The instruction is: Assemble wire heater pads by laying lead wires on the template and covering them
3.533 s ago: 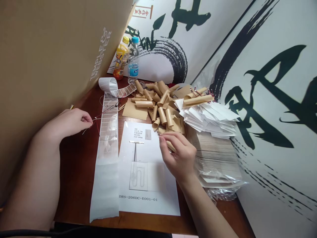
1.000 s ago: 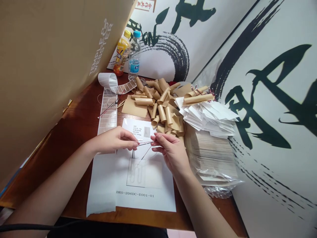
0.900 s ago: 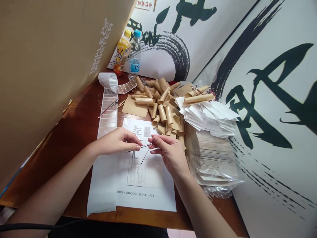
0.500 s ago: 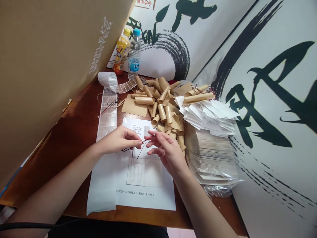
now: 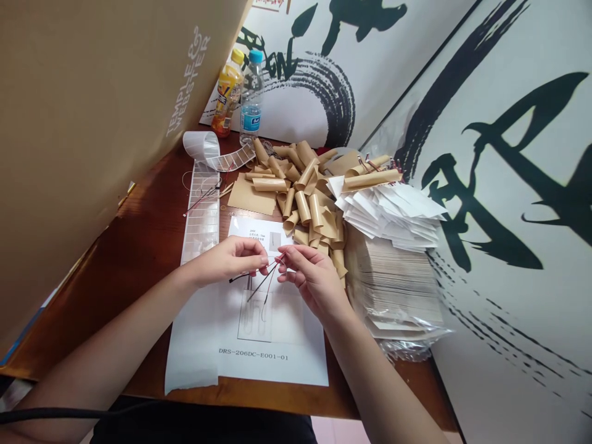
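Both my hands are close together over a printed sheet (image 5: 287,364) marked DRS-206DC-E001-01. My right hand (image 5: 309,271) pinches thin red and black wires (image 5: 263,287) between thumb and fingertips, and their loose ends hang down over the sheet. Fingers curled, my left hand (image 5: 235,259) pinches the other side of the wires, and a black end sticks out below it. A clear rectangular piece (image 5: 254,317) with a looped outline lies on the sheet under the wires. What exactly sits between my left fingertips is too small to tell.
Rolled brown paper pieces (image 5: 303,209) are heaped behind my hands. A label strip (image 5: 201,216) with another wire on it runs along the left. White folded papers (image 5: 393,209) top a plastic-wrapped stack (image 5: 393,283) at right. Two bottles (image 5: 251,102) and a large cardboard box (image 5: 92,123) stand behind.
The fingers of my right hand have closed more tightly on the wires. The wires have fanned out, with more ends now hanging below my hands.
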`<action>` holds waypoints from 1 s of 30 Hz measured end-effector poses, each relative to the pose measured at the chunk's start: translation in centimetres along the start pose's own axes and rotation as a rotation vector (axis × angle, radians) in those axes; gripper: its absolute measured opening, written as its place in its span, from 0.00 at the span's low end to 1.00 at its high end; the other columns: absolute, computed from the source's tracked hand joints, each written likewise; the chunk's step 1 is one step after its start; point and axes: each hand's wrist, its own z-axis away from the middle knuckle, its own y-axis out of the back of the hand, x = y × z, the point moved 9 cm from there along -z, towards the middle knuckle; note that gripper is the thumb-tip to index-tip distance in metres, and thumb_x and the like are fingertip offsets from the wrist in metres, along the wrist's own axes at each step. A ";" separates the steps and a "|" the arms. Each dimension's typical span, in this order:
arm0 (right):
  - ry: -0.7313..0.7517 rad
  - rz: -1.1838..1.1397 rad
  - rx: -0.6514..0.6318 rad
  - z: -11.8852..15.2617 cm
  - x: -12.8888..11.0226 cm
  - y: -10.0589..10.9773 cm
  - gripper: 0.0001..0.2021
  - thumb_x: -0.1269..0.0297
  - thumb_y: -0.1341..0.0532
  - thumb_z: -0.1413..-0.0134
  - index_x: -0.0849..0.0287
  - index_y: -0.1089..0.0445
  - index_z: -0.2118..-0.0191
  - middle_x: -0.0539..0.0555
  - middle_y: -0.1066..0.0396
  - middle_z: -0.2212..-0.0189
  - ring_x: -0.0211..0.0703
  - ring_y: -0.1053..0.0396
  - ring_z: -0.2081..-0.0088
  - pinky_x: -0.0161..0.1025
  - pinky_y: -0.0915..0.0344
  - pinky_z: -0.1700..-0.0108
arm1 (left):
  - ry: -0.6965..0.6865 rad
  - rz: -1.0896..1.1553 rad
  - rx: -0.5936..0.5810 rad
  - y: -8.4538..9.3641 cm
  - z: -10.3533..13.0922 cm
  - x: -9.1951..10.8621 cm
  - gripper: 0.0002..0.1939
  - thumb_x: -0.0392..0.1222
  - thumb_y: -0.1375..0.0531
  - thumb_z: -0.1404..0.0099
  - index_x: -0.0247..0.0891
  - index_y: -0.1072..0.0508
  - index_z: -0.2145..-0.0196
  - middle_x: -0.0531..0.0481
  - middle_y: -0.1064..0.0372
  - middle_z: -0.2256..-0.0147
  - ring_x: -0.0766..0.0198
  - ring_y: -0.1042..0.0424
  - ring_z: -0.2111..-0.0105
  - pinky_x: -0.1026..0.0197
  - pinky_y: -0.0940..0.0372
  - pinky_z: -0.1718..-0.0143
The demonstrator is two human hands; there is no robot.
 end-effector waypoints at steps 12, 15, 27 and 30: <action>-0.084 0.037 -0.157 0.2 1.1 -1.0 0.15 0.52 0.26 0.54 0.60 0.21 0.67 0.52 0.25 0.72 0.35 0.29 0.73 0.33 0.27 0.72 | -0.056 0.148 -0.014 -0.3 0.2 0.5 0.14 0.48 0.34 0.38 0.35 0.30 0.69 0.56 0.36 0.73 0.74 0.41 0.75 0.67 0.45 0.73; -0.105 0.047 -0.166 0.3 1.3 -1.1 0.16 0.52 0.26 0.54 0.60 0.21 0.67 0.52 0.25 0.72 0.35 0.29 0.72 0.34 0.27 0.72 | -0.074 0.188 -0.005 -0.3 0.2 0.8 0.14 0.48 0.34 0.39 0.35 0.30 0.70 0.56 0.35 0.74 0.74 0.40 0.76 0.67 0.45 0.74; -0.149 0.027 -0.203 0.4 1.7 -1.9 0.16 0.52 0.26 0.56 0.60 0.23 0.69 0.49 0.26 0.75 0.35 0.29 0.73 0.33 0.26 0.72 | -0.101 0.443 0.001 0.1 0.4 0.9 0.13 0.44 0.30 0.45 0.35 0.28 0.69 0.54 0.34 0.73 0.72 0.38 0.74 0.66 0.43 0.71; -0.159 0.019 -0.197 0.3 1.7 -1.9 0.16 0.52 0.26 0.57 0.60 0.23 0.69 0.50 0.25 0.74 0.35 0.28 0.73 0.33 0.26 0.72 | -0.149 0.585 0.002 0.4 0.6 1.5 0.12 0.42 0.29 0.47 0.36 0.29 0.71 0.54 0.34 0.72 0.72 0.38 0.74 0.65 0.41 0.70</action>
